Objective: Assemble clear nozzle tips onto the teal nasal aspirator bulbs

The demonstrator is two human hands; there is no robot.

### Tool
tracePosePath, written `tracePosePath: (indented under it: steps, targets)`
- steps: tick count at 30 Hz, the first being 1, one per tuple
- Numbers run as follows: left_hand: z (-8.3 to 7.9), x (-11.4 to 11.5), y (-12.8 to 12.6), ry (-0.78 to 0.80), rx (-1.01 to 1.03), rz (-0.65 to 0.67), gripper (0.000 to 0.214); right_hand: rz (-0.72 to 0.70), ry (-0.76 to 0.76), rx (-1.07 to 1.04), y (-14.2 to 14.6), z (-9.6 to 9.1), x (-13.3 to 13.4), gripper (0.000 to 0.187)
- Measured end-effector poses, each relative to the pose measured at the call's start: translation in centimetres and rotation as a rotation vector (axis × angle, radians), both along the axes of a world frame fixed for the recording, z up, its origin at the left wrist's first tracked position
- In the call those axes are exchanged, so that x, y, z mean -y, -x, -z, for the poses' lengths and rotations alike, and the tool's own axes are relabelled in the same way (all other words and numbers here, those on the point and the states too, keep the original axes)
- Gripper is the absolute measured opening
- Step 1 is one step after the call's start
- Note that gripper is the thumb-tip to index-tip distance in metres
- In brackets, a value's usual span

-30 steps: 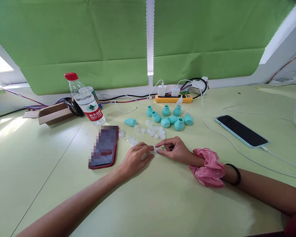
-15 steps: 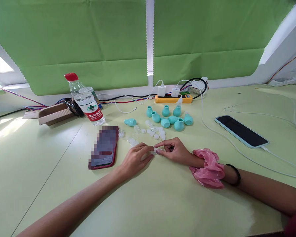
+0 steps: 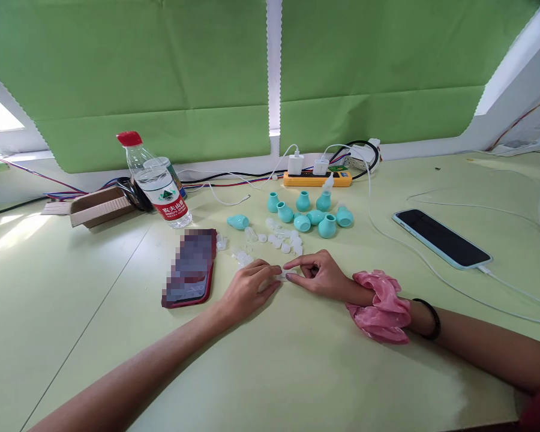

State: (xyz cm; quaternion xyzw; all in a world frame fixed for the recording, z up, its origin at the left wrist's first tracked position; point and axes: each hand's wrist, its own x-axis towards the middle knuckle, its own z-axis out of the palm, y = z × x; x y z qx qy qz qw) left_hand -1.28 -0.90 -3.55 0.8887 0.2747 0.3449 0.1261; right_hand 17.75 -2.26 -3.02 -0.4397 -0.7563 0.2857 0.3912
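Note:
My left hand and my right hand meet low over the table, each pinching one end of a small clear plastic piece. Fingertips cover most of that piece, so its exact shape cannot be made out. Just beyond the hands lie several translucent plastic parts. Another little group of clear parts is next to the left knuckles. Behind these are several turquoise rubber squeeze bulbs, most showing an open neck. One upright bulb at the back has a clear nozzle in its neck.
A red-cased phone lies left of my left hand, with a water bottle behind it. An open cardboard box is farther left. On the right, a charging phone trails white cable. A yellow power strip sits at the back.
Both hands keep their pinch on the clear piece, with hardly any movement. The whole view has shifted very slightly.

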Motion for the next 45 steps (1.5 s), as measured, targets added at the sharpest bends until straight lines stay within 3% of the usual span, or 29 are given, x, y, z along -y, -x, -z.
tracePosePath:
  steps: [12, 40, 45]
  targets:
    - [-0.08, -0.04, -0.07, -0.023, 0.022, 0.022, 0.016, 0.008, -0.078, 0.004, 0.04, -0.07, 0.09, 0.020]
    - [0.06, -0.11, -0.03, -0.078, 0.030, 0.077, 0.019, -0.006, -0.087, 0.019, -0.08, 0.27, 0.00, 0.022]
    - [0.00, -0.10, -0.05, -0.080, 0.011, 0.065, 0.019, 0.007, -0.189, 0.071, -0.13, 0.43, -0.05, 0.021]
